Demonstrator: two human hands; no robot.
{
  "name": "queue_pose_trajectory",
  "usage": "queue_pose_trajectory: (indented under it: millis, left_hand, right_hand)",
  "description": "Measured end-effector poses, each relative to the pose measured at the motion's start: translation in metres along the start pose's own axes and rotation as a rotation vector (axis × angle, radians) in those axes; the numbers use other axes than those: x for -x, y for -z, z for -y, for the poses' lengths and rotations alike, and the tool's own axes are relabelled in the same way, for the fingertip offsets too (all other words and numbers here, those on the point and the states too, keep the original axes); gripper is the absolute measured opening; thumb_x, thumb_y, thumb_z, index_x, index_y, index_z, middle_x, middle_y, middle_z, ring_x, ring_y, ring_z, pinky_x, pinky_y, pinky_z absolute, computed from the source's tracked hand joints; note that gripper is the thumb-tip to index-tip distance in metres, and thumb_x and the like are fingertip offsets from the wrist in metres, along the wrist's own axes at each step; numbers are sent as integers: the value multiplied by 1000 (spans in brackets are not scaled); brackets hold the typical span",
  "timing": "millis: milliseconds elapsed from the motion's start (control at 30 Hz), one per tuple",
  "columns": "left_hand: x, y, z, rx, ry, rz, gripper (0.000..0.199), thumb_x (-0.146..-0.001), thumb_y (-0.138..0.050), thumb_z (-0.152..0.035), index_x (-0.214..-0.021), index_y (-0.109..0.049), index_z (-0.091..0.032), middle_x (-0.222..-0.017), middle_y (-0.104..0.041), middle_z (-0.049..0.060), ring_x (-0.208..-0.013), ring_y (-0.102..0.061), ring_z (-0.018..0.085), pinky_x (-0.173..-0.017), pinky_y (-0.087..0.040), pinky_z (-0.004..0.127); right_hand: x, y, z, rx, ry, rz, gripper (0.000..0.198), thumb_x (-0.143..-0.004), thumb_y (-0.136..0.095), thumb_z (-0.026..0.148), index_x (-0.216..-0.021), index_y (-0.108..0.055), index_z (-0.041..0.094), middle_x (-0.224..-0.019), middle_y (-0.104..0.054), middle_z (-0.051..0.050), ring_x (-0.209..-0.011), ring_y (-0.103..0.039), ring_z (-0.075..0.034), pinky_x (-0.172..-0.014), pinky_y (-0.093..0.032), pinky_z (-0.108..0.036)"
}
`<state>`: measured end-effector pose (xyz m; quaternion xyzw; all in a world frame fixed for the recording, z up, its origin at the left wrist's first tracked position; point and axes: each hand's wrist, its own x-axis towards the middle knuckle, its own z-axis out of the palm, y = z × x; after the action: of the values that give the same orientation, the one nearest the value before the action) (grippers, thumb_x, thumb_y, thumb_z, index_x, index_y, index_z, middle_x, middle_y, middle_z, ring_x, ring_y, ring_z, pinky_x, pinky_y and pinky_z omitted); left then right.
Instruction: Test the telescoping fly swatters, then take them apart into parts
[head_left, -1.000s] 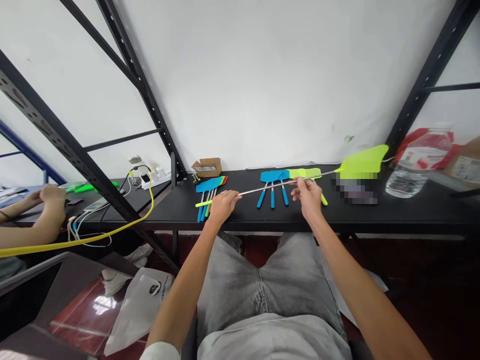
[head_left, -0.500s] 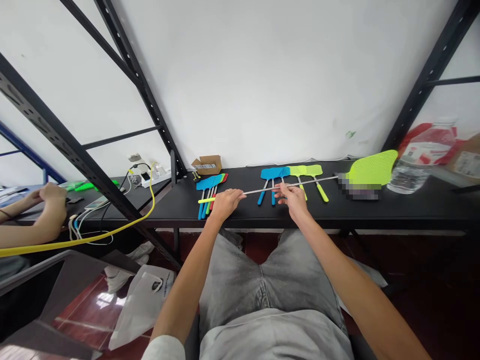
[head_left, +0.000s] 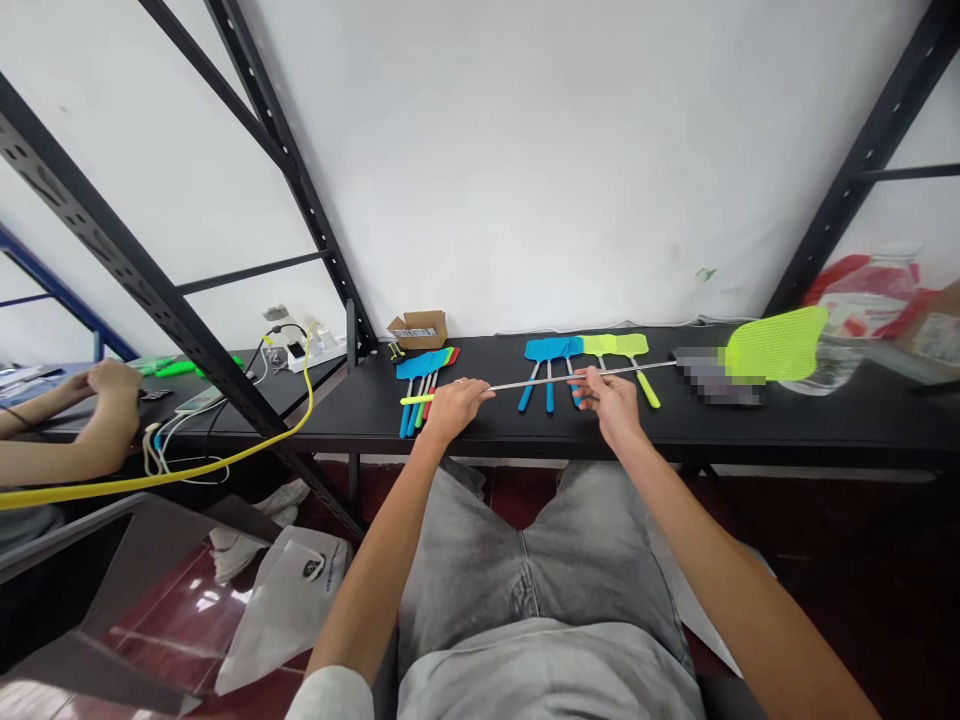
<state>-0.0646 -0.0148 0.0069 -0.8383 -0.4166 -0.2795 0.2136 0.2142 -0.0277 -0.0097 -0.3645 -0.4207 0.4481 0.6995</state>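
Our left hand (head_left: 456,405) closes near the handle of one extended yellow-green swatter (head_left: 777,345); our right hand (head_left: 613,403) pinches its rod above the desk (head_left: 795,432). Beyond that swatter lie three short blue swatters (head_left: 551,349) and two lime swatters (head_left: 631,345); past its handle, one fanned bundle (head_left: 420,366) and one box (head_left: 420,328). Its head partly hides one bottle (head_left: 870,297).

Long-shafted lime-green swatter (head_left: 780,345), crosswise, perforated end rightward
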Motion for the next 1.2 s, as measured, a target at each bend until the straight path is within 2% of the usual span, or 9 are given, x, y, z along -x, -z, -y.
queue_pose_trajectory:
  millis: [333,733,967,1200]
  left_hand:
    - [1,2,0,-6,12,21,36,-100,-40,-44,-94,-66,-21,-81,-69,5,-76,-61,17,-61,-34,29]
    - [1,-1,1,17,40,11,34,-99,-42,-45,-96,-66,-21,-85,-70,6,-77,-63,18,-61,-37,28]
    - [4,-2,4,27,103,-20,37,-97,-44,-48,-93,-68,-20,-81,-69,6,-77,-62,18,-64,-38,28]
    - [6,-2,4,53,91,-48,34,-97,-47,-47,-99,-69,-22,-85,-71,6,-81,-63,19,-68,-40,29]
  right_hand:
    - [-4,13,3,-25,-5,-61,43,-66,-79,56,-76,-72,14,-75,-73,-10,-55,-62,-11,-42,-46,-18]
    - [-9,19,8,0,9,-111,42,-70,-75,56,-78,-70,15,-75,-73,-9,-52,-60,-11,-41,-44,-20]
    - [-7,21,5,0,-24,-39,43,-70,-76,57,-79,-71,15,-79,-74,-9,-53,-60,-10,-42,-45,-18]
    - [-8,21,5,62,-46,51,48,-72,-73,61,-84,-72,15,-79,-75,-10,-53,-62,-11,-42,-43,-19]
